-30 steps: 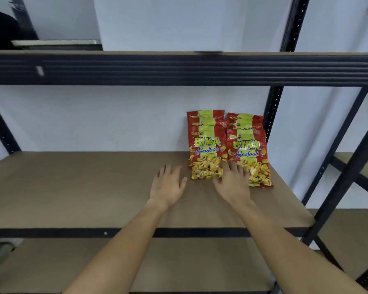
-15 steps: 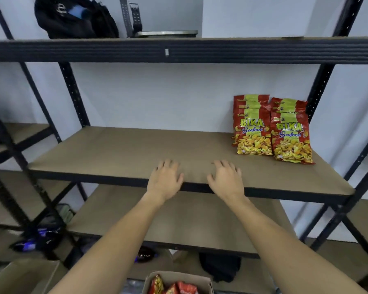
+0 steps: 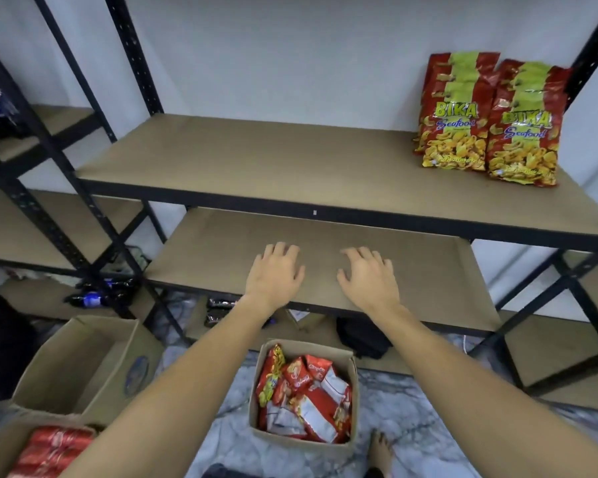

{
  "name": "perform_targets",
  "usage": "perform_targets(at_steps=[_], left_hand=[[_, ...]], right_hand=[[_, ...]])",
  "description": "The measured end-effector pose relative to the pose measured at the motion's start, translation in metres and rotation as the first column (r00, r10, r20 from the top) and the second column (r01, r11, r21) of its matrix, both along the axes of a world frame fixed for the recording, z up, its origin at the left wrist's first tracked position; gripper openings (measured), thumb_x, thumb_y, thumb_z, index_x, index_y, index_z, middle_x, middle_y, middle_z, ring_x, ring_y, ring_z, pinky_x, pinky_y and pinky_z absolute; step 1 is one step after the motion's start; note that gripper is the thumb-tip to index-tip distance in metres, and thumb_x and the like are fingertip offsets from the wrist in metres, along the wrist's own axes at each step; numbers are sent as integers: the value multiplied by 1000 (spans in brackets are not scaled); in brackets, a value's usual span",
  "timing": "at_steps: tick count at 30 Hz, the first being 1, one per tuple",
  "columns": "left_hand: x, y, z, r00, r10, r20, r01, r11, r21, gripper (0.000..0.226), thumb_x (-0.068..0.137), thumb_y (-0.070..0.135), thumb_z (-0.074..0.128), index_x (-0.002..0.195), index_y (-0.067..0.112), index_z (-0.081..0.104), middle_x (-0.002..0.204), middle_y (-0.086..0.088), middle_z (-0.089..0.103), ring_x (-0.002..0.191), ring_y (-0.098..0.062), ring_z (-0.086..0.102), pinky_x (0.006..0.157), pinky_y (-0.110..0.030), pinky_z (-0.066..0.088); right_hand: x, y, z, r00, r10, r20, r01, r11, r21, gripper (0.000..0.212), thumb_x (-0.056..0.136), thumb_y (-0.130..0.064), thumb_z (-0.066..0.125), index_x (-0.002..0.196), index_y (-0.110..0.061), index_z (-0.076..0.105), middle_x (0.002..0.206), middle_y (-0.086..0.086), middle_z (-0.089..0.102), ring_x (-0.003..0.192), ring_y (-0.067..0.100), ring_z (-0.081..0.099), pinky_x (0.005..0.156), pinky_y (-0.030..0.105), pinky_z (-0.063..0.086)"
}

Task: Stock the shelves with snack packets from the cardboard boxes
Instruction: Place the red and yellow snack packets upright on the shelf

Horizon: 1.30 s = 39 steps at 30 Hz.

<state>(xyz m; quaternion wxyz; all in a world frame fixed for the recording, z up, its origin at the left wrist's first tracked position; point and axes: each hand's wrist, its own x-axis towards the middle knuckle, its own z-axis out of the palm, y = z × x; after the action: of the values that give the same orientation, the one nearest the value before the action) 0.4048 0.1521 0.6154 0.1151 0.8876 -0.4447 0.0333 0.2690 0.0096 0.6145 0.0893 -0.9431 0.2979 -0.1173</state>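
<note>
Both hands hold nothing: the left hand (image 3: 276,272) and right hand (image 3: 368,277) hang palm-down with fingers loosely spread, seen against the lower shelf (image 3: 214,250); contact with it cannot be judged. Below them an open cardboard box (image 3: 354,384) holds jumbled red snack packets (image 3: 304,398), labels unreadable. Two BIKA packet stacks (image 3: 487,119) lean at the upper shelf's (image 3: 256,160) right end. A second box (image 3: 49,446) is cut off at the lower left.

Even, diffuse indoor light, moderately bright, source not visible. Shadows soft: dim under upper shelf (image 3: 290,188), darker at floor level far left. Mild glare on packets (image 3: 491,122). Overall slight motion blur, print on packets smeared. Wide-angle distortion: uprights (image 3: 135,53) bow and lean at edges. Forearms near bottom soft.
</note>
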Motion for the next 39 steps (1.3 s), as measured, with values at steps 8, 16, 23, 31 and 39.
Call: perform_targets(at_steps=[8, 16, 23, 31, 39], left_hand=[[-22, 33, -100, 981, 76, -176, -44, 983, 179, 45, 98, 38, 45, 139, 20, 45, 135, -6, 50, 125, -26, 44, 99, -41, 41], [-35, 68, -227, 891, 289, -349, -140, 908, 395, 48, 99, 38, 44, 144, 21, 37, 145, -7, 41, 126, -29, 42, 99, -44, 41], [-30, 90, -356, 762, 443, -471, -220, 862, 456, 41, 99, 29, 47, 137, 16, 39, 140, -7, 43, 131, -29, 36, 100, -45, 41], [-10, 81, -490, 765, 433, -477, -264, 886, 380, 50, 96, 21, 53, 143, 15, 39, 141, -11, 45, 127, -33, 41, 98, -48, 45], [8, 61, -574, 882, 418, -218, -290, 846, 447, 46, 93, 22, 57, 135, 12, 41, 135, -14, 45, 121, -35, 41, 93, -47, 41]], right_hand=[[-27, 22, -98, 970, 59, -234, -24, 989, 147, 45, 96, -36, 50, 139, -24, 51, 135, 1, 56, 124, 24, 50, 101, 41, 38], [-30, 27, -216, 893, 164, -418, -66, 969, 240, 43, 94, -40, 52, 134, -25, 53, 131, 2, 58, 121, 26, 52, 100, 41, 41], [-31, 27, -353, 809, 252, -531, -91, 946, 311, 47, 96, -38, 50, 141, -26, 46, 138, 2, 54, 125, 27, 51, 102, 42, 40], [-36, 15, -509, 719, 369, -588, -137, 906, 401, 49, 93, -38, 55, 139, -23, 48, 136, 4, 54, 125, 28, 51, 100, 42, 45], [-49, 0, -607, 501, 521, -691, -311, 854, 417, 63, 86, -46, 65, 141, -30, 40, 143, 0, 44, 134, 25, 39, 106, 40, 40]])
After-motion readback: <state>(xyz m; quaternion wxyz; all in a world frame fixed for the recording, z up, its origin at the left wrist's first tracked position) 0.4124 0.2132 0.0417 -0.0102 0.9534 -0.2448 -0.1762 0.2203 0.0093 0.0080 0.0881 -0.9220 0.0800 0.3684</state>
